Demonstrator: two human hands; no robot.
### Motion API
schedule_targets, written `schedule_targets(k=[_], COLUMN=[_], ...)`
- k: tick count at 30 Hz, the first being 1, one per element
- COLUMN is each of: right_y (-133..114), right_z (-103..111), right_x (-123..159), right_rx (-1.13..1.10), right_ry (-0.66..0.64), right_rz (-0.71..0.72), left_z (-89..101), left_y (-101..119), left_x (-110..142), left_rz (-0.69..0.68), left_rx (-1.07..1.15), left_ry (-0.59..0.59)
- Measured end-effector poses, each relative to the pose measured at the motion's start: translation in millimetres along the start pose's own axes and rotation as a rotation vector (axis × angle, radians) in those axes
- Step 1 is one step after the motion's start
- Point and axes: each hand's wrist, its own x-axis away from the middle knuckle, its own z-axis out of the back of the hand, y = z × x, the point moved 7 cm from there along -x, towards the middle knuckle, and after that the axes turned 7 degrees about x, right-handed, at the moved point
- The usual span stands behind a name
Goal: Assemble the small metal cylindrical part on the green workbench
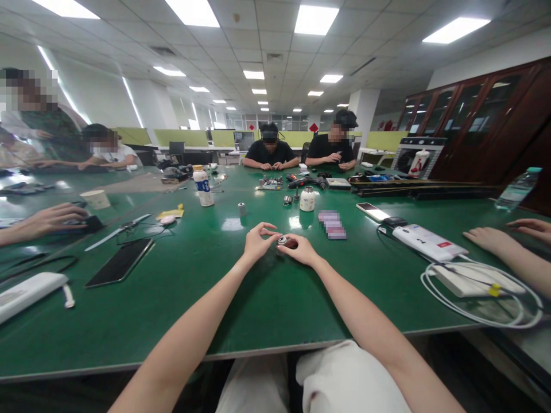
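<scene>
The right hand (303, 251) is curled, thumb and index finger pinching a small metal part (282, 241) above the table (275, 310). The left hand (258, 244) is half-closed, fingertips beside that part; whether they grip it, I cannot tell. Beyond stands a grey cylinder (241, 209).

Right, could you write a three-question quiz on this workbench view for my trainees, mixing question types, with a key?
1. Short answer: what is between the left hand and the right hand?
2. True or false: the white patterned jar is farther right than the blue-labelled bottle.
3. Choose: the dark-screened phone lies
A to the person's left
B to the person's right
C on the person's lap

Key: 1. A small metal cylinder; 2. True; 3. A
</scene>
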Motion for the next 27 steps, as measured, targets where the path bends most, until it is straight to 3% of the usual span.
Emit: schedule_targets(k=[9,16,27], right_y=[1,1,3], right_z=[-1,-1,-1], right_x=[-1,-1,-2], right_rx=[-0.011,-0.005,0.006], right_ry=[0.003,0.014,0.008], right_rz=[0.014,0.005,0.016], left_z=[-7.1,-5.8,-14.8], left_y=[6,17,19], left_x=[3,7,7], left_rz=[-0.034,-0.09,-0.092], left_rx=[-0.003,-0.008,-0.063], left_ry=[-0.051,0.014,-0.093])
